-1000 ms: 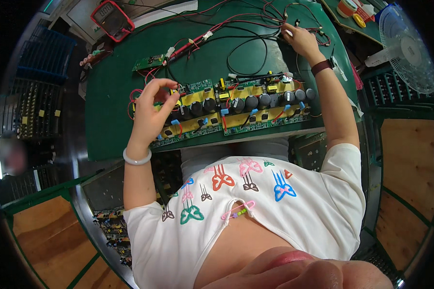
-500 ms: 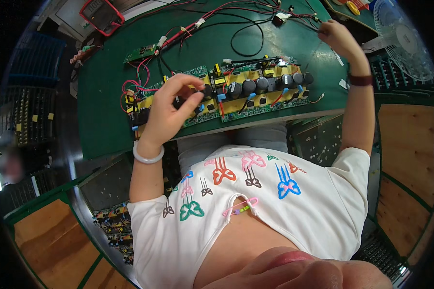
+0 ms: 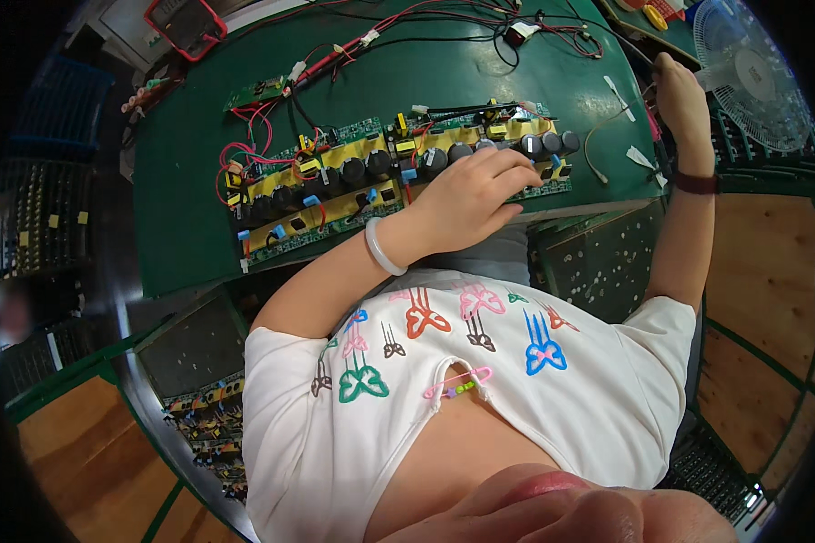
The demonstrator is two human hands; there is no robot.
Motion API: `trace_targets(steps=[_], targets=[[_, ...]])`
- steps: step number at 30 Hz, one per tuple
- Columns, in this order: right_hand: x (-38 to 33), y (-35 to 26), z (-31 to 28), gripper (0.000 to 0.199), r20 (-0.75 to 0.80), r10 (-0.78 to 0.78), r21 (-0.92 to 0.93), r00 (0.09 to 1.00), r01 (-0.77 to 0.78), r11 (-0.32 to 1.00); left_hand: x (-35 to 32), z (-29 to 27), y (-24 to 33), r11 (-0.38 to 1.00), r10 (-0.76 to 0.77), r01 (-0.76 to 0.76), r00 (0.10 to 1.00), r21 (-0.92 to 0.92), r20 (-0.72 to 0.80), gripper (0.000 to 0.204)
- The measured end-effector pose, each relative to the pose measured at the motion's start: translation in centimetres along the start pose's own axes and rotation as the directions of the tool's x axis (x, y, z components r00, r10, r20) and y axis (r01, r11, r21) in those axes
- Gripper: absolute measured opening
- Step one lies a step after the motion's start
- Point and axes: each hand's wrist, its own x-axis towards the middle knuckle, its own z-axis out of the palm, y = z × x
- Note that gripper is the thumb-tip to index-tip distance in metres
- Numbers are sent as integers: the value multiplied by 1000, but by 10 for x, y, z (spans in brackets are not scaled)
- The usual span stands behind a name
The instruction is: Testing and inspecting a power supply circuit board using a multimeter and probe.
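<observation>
Along the glossy green tabletop, a green-and-yellow circuit assembly is lying partly beneath the half-spread left hand; near a round white fan, whether the right hand is pinching is unclear.

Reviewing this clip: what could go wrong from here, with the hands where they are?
The left hand is over the circuit boards, close to black cylindrical parts; it might bend one. A dark cable seems to run to the right hand; a tug could drag the red and black cables. The boards lie near the green table's front edge, so a nudge might push them off.
</observation>
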Motion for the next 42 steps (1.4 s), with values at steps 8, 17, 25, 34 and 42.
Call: trace_targets(steps=[8,17,25,34,42], targets=[[-9,-53,-88,29,258,-278,957,925,-205,203,19,16,3,938,-162,97,971,-332,-175,78],[-2,-101,-55,30,187,-316,715,930,-350,-605,6,-6,29,569,-27,278,947,-774,320,25],[-48,-179,-21,21,11,-368,601,930,-300,-741,-128,-73,31,768,-416,336,909,-545,-25,20],[-102,-298,-40,12,-36,-334,927,942,-94,-364,-191,-53,32,834,-533,486,586,-261,-610,18],[-119,-318,-30,26,-310,-295,940,904,338,45,-187,-33,22,821,-346,561,636,106,-690,20]])
